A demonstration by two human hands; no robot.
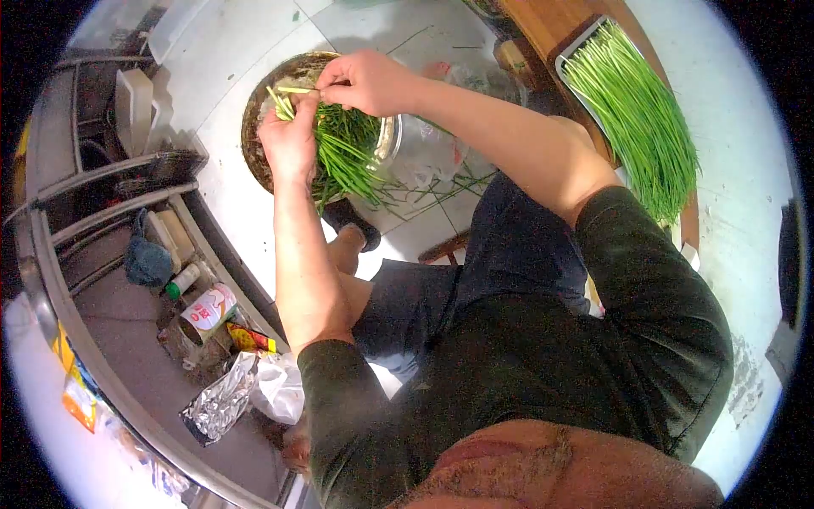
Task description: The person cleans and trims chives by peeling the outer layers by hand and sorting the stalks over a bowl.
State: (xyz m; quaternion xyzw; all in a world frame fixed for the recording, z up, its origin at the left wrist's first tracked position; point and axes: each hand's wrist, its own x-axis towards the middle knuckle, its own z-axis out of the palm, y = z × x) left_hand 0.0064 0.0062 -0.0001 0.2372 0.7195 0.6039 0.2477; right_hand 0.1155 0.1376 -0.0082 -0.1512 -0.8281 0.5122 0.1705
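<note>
Long green stalks with pale ends (pixel 346 174) hang from my left hand (pixel 291 140), whose fingers are wrapped round them. Their pale ends stick out above the thumb. My right hand (pixel 363 83) is closed in a pinch on a pale stalk end (pixel 297 90), just right of and above my left hand. Both hands are over a round brown container (pixel 253 140) on the tiled floor. More dark green leaves show inside it, beneath my hands.
A metal tray (pixel 563 75) piled with green stalks (pixel 632 119) stands on a wooden surface (pixel 543 24) at the right. Clear plastic bags (pixel 424 144) and loose stalks lie beside the container. An open drawer (pixel 110 339) at the left holds a can (pixel 209 307) and foil (pixel 219 403).
</note>
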